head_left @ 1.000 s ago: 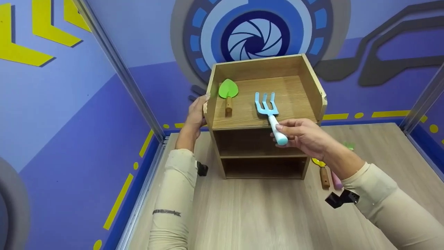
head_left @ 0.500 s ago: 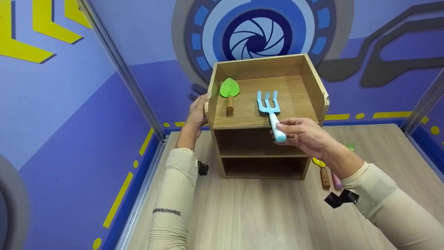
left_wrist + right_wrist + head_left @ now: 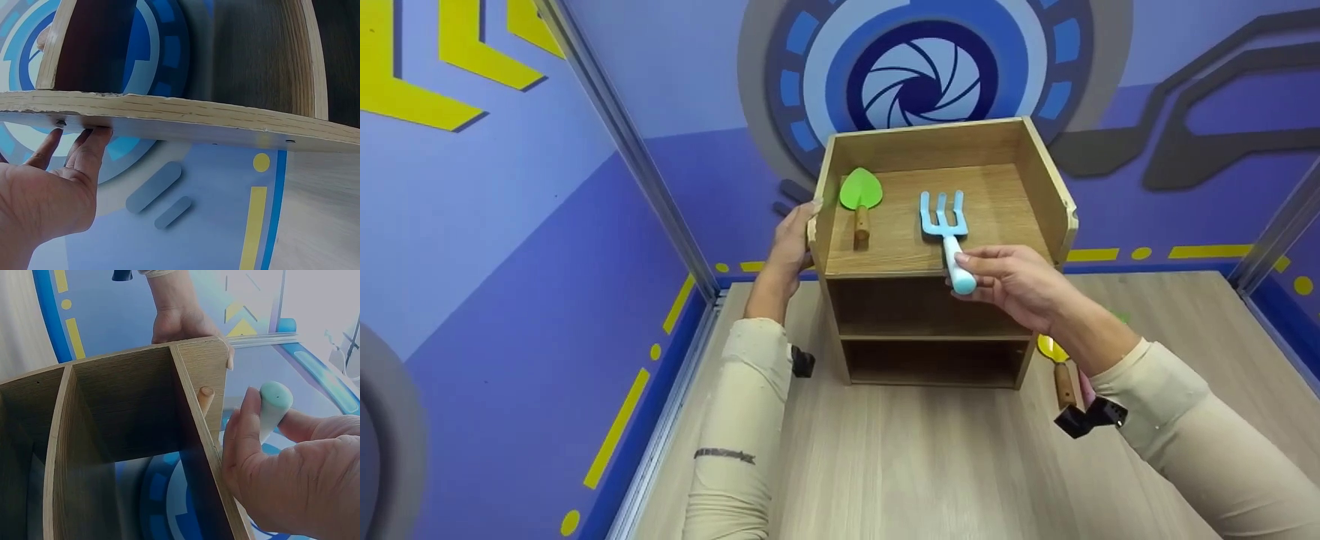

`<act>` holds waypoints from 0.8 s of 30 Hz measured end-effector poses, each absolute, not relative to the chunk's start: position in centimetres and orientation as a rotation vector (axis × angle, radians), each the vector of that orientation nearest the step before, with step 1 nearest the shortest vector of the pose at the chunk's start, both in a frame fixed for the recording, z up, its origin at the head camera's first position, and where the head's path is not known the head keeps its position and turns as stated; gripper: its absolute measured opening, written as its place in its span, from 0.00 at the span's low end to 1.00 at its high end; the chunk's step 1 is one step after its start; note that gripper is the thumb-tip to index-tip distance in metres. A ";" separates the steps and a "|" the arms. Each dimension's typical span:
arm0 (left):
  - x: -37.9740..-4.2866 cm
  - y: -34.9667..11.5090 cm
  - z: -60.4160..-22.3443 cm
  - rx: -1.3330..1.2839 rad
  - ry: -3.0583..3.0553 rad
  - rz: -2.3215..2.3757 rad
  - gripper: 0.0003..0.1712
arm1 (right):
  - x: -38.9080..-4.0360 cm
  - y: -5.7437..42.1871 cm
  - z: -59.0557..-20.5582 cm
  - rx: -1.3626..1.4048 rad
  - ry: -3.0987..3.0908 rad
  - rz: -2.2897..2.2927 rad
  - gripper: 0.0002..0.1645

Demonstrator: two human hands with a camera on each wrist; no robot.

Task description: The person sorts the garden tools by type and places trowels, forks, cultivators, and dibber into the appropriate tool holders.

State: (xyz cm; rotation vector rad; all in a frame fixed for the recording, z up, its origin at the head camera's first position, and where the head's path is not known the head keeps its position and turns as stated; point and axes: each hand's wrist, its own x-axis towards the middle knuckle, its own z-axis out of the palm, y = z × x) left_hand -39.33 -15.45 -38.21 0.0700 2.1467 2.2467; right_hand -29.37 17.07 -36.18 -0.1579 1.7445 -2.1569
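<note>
The fork (image 3: pixel 945 229) had slid further onto the top of the shelf unit (image 3: pixel 937 255).
The left hand (image 3: pixel 789 247) steadied the unit's side, fingers straight; the right hand (image 3: pixel 1014 283) pinched the fork's handle end. The fork looked light, stiff and smooth, best held by its handle.

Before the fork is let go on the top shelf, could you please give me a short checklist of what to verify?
1. Right hand holds the blue fork by its handle: ok.
2. Fork tines lie on the top shelf: ok.
3. Fork handle fully on the shelf: not ok, its end overhangs the front edge.
4. Left hand steadies the shelf unit's side: ok.
5. Fork lies apart from the green trowel: ok.
</note>
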 end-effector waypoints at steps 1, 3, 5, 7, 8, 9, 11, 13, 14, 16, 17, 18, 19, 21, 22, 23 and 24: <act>-39.3 -15.4 -38.2 0.067 2.149 2.248 0.33 | -29.5 17.1 -36.1 -0.155 1.743 -2.155 0.25; -39.3 -15.4 -38.2 0.061 2.150 2.256 0.33 | -29.6 17.0 -36.0 -0.154 1.734 -2.155 0.26; -39.3 -15.3 -38.2 0.061 2.155 2.262 0.33 | -29.8 16.9 -35.9 -0.151 1.716 -2.169 0.25; -39.3 -15.2 -38.2 0.056 2.155 2.270 0.33 | -29.9 16.8 -35.8 -0.142 1.698 -2.184 0.24; -39.3 -15.2 -38.2 0.053 2.152 2.272 0.33 | -29.9 16.7 -35.8 -0.136 1.691 -2.192 0.23; -39.3 -15.2 -38.3 0.049 2.148 2.272 0.34 | -30.0 16.6 -35.8 -0.126 1.680 -2.203 0.22; -39.3 -15.2 -38.3 0.041 2.148 2.269 0.34 | -30.2 16.4 -35.8 -0.118 1.672 -2.214 0.20; -39.3 -15.3 -38.4 0.029 2.152 2.268 0.34 | -30.4 16.3 -35.8 -0.124 1.682 -2.206 0.21; -39.3 -15.3 -38.4 0.025 2.152 2.267 0.34 | -30.5 16.2 -35.8 -0.133 1.694 -2.196 0.22; -39.3 -15.3 -38.5 0.022 2.145 2.272 0.34 | -30.6 16.1 -35.7 -0.152 1.712 -2.182 0.22; -39.2 -15.3 -38.5 0.021 2.141 2.274 0.34 | -30.7 16.1 -35.7 -0.157 1.722 -2.176 0.22; -39.2 -15.3 -38.4 0.021 2.136 2.274 0.34 | -30.8 16.1 -35.6 -0.162 1.732 -2.171 0.22; -39.2 -15.3 -38.4 0.023 2.132 2.274 0.34 | -30.9 16.1 -35.5 -0.166 1.738 -2.169 0.22; -39.3 -15.2 -38.3 0.026 2.124 2.273 0.33 | -31.1 16.1 -35.4 -0.165 1.753 -2.166 0.22; -39.3 -15.3 -38.3 0.027 2.130 2.269 0.33 | -31.2 16.1 -35.3 -0.165 1.765 -2.158 0.24; -39.3 -15.3 -38.2 0.025 2.134 2.267 0.33 | -31.4 16.1 -35.2 -0.164 1.775 -2.152 0.25; -39.3 -15.3 -38.2 0.027 2.143 2.261 0.33 | -31.6 16.1 -35.1 -0.163 1.788 -2.143 0.28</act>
